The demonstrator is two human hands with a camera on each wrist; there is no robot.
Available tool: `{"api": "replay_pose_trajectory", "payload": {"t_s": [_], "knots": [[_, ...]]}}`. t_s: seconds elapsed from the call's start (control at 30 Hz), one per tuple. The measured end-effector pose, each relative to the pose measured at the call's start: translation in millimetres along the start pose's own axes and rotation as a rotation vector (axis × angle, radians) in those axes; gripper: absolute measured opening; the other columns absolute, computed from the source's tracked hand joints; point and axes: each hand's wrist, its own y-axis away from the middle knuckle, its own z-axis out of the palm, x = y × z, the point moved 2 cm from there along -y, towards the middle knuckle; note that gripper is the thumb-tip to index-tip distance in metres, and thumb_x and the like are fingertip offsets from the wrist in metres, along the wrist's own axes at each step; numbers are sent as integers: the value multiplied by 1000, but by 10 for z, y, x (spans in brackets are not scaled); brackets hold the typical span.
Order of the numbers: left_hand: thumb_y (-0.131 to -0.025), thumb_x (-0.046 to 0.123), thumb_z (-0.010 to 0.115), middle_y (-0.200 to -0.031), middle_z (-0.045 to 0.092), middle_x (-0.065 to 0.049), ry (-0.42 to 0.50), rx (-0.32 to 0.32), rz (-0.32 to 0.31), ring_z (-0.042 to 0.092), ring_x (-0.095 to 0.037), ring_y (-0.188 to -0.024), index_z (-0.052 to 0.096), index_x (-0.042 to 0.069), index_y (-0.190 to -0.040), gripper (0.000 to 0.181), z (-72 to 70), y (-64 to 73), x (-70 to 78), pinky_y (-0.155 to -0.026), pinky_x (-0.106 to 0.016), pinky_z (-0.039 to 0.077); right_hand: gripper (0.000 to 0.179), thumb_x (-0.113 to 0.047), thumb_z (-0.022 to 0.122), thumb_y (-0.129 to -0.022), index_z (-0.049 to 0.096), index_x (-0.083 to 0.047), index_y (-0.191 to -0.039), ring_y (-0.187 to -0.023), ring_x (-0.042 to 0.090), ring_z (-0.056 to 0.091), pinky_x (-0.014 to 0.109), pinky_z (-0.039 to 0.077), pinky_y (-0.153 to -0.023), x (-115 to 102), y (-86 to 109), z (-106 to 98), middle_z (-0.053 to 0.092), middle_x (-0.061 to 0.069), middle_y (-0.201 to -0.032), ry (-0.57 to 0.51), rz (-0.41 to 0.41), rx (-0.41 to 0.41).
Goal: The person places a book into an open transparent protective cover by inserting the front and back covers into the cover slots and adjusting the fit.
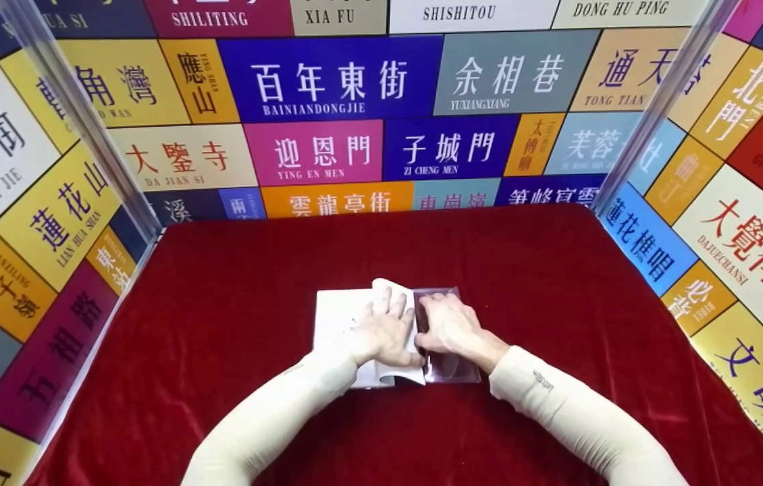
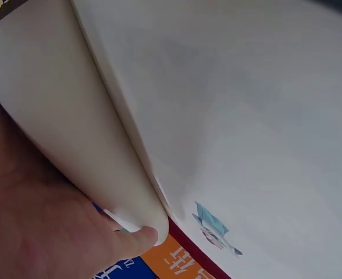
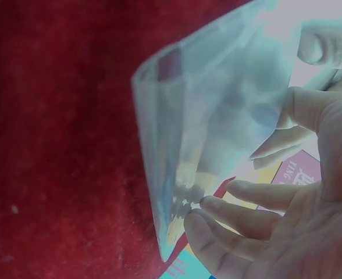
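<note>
A white book (image 1: pixel 334 317) lies on the red cloth, one white leaf (image 2: pixel 95 116) of it curled up along its right side. My left hand (image 1: pixel 385 331) rests on this leaf with fingers spread; in the left wrist view a fingertip reaches the leaf's rolled edge. A small blue drawing (image 2: pixel 214 226) shows on the white page. To the right of the book is a clear plastic book cover (image 1: pixel 452 368). My right hand (image 1: pixel 452 324) holds its left part with bent fingers. In the right wrist view the clear film bulges upward beside the thumb and fingertips (image 3: pixel 200 226).
Red velvet cloth (image 1: pixel 381 250) covers the table under the book. Panels with colourful printed street names (image 1: pixel 334 74) stand at the back and both sides. Clear upright posts (image 1: pixel 651 101) mark the back corners.
</note>
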Motion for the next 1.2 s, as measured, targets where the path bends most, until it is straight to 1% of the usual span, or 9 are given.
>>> {"api": "replay_pose_trajectory", "payload": {"t_s": [0.23, 0.43, 0.5, 0.63, 0.7, 0.8, 0.9, 1.07, 1.2], "knots": [[-99, 70, 66, -191, 8, -14, 22, -6, -4, -1, -38, -180, 20, 9, -180, 111, 1, -10, 53, -143, -66, 17, 65, -42, 80, -86, 71, -5, -139, -135, 45, 68, 66, 63, -103, 11, -23, 7, 74, 19, -136, 0, -15, 6], [-101, 64, 63, -191, 8, -16, -14, 4, -14, 1, -39, -180, 23, 9, -179, 103, 9, -30, 74, -142, -67, 19, 67, -45, 81, -86, 72, -7, -141, -139, 43, 67, 66, 62, -105, 16, -14, 5, 72, 18, -142, 1, -26, -14], [-102, 62, 61, -191, 8, -16, -24, 9, -16, 1, -40, -179, 24, 9, -179, 100, 19, -34, 76, -142, -68, 19, 69, -45, 81, -87, 72, -7, -143, -143, 44, 64, 66, 61, -107, 20, -5, 3, 70, 18, -146, 1, -26, -22], [-104, 62, 58, -191, 8, -17, -50, 22, -18, 1, -41, -179, 25, 9, -179, 97, 36, -27, 76, -142, -67, 20, 71, -45, 81, -86, 71, -7, -145, -147, 44, 61, 67, 60, -109, 26, 17, 2, 68, 18, -152, 7, -30, -39], [-104, 61, 57, -191, 8, -17, -70, 33, -33, 1, -40, -179, 25, 9, -179, 97, 44, -20, 66, -142, -65, 20, 71, -45, 81, -86, 71, -6, -145, -147, 44, 60, 66, 60, -109, 26, 29, -2, 67, 18, -154, 10, -41, -52], [-104, 61, 58, -191, 9, -16, -85, 59, -75, 4, -39, -179, 26, 10, -179, 96, 50, -17, 48, -143, -62, 21, 72, -44, 82, -86, 71, -4, -144, -145, 43, 60, 66, 60, -109, 31, 45, -19, 65, 18, -157, 17, -61, -67], [-105, 60, 56, -191, 9, -16, -72, 77, -96, 5, -39, -179, 27, 10, -179, 94, 55, -20, 41, -143, -60, 21, 70, -43, 82, -86, 72, -4, -143, -147, 43, 58, 65, 59, -111, 44, 48, -38, 63, 18, -161, 23, -64, -85], [-106, 61, 54, -191, 13, -15, -55, 67, -50, 4, -41, -179, 30, 9, -178, 92, 58, -28, 51, -144, -63, 18, 63, -40, 81, -88, 74, -7, -141, -147, 42, 59, 65, 59, -112, 77, 29, -49, 65, 16, -160, 14, -60, -111], [-107, 63, 55, -190, 17, -15, -54, 57, -14, 4, -41, -179, 31, 10, -177, 92, 56, -27, 47, -144, -64, 16, 59, -38, 78, -90, 74, -9, -141, -145, 41, 60, 64, 58, -112, 100, 25, -68, 67, 14, -158, -1, -62, -110]]}}
